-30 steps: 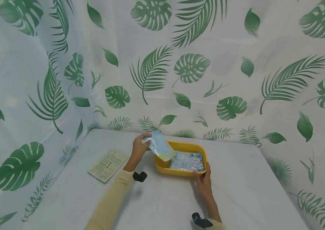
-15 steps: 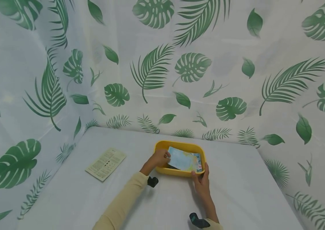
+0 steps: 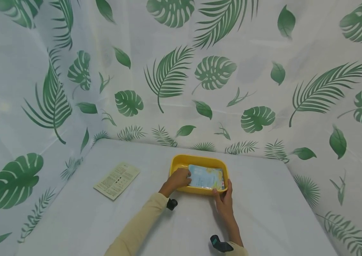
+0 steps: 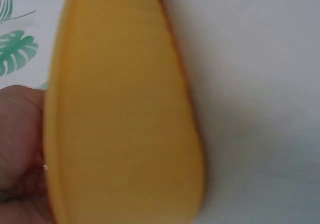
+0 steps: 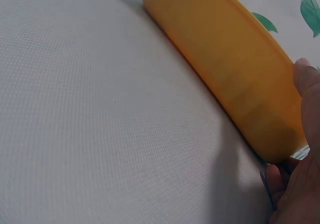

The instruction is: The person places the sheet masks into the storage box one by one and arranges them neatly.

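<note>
At frame centre: white table (image 3: 264, 220) under your arms, leaf-print curtain (image 3: 168, 71) behind | yellow tray (image 3: 176, 163) centre, nothing blocking it | printed sheet (image 3: 116, 180) lies left, well apart | pale-blue packet (image 3: 206, 176) lies inside tray | your left hand (image 3: 177, 179) has fingers curled onto packet's left edge | your right hand (image 3: 224, 200) pinches tray's near-right rim.

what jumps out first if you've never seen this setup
The bright yellow tray in the middle of the white table grabs the eye, with a pale blue packet lying in it. The left hand reaches in at the packet's left edge while the right hand grips the tray's near rim. A printed leaflet lies flat to the left.
</note>
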`<state>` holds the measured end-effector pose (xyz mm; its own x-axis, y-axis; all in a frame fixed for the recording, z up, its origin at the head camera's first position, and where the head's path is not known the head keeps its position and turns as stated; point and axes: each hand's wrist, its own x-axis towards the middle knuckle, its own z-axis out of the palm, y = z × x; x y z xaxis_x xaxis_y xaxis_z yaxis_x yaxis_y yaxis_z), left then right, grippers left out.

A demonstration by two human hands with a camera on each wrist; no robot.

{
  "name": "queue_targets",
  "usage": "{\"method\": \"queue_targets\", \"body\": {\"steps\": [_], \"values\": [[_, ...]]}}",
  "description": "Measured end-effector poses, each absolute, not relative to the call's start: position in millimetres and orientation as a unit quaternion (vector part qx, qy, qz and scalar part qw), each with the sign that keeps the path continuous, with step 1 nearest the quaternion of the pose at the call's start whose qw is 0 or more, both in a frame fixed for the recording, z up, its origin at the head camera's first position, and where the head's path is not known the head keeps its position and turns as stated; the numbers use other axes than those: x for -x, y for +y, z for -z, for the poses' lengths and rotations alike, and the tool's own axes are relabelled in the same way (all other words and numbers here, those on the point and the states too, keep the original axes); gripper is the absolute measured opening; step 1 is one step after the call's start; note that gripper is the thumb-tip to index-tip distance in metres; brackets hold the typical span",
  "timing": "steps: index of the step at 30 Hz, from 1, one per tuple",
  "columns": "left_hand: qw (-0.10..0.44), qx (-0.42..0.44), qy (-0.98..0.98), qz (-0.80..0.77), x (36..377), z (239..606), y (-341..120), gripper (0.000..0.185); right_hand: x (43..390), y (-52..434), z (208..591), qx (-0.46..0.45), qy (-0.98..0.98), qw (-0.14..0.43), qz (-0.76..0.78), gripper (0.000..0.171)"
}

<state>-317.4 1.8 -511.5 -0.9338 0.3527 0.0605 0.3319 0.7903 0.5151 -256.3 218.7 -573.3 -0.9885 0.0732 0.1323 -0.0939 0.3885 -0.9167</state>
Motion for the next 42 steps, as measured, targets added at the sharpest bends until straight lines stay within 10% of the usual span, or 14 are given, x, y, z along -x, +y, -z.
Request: {"method": "queue_targets", "body": {"steps": [11,42], "values": [[-0.083,-0.205,0.938,-0.266,317.7,516.7,7.5,0.018,259.7,223.3,563.8,-0.001,-0.832,0.08,-0.549,0.084],[0.012,-0.16,0.955,-0.251,315.5,513.0,2.6,0.031,258.4,218.2,570.4,0.002,-0.831,0.07,-0.552,0.083]]}}
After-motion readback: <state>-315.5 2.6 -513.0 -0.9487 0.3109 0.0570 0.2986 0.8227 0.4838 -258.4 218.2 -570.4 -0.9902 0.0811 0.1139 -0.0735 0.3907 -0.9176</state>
